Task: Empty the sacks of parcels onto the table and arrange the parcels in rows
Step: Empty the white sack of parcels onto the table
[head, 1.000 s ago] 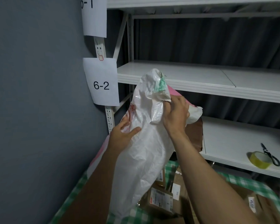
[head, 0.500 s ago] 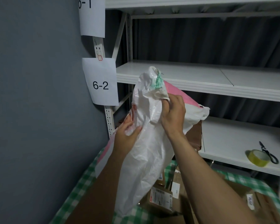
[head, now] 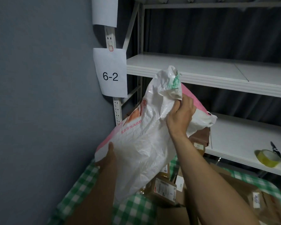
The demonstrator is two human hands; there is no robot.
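Note:
A white woven sack (head: 141, 143) with pink edges and red print hangs upended over the table, its open mouth low near the parcels. My right hand (head: 179, 114) grips a bunched fold near the sack's raised bottom end. My left hand (head: 108, 157) holds the sack's lower left edge, thumb on the front and fingers hidden behind the fabric. Several brown cardboard parcels (head: 165, 188) with white labels lie in a heap on the green-and-white checked tablecloth (head: 81, 185) beneath the sack. Another brown parcel (head: 199, 138) shows behind my right wrist.
A grey wall stands close on the left. White metal shelving (head: 201, 70) runs behind the table, with a paper sign "6-2" (head: 110, 73) on its post. A roll of yellow tape (head: 266, 157) and black scissors (head: 280, 153) lie on the lower shelf at right.
My left hand has slid down from the sack's middle to its lower left edge, spreading the sack wider. My right hand keeps its grip near the top.

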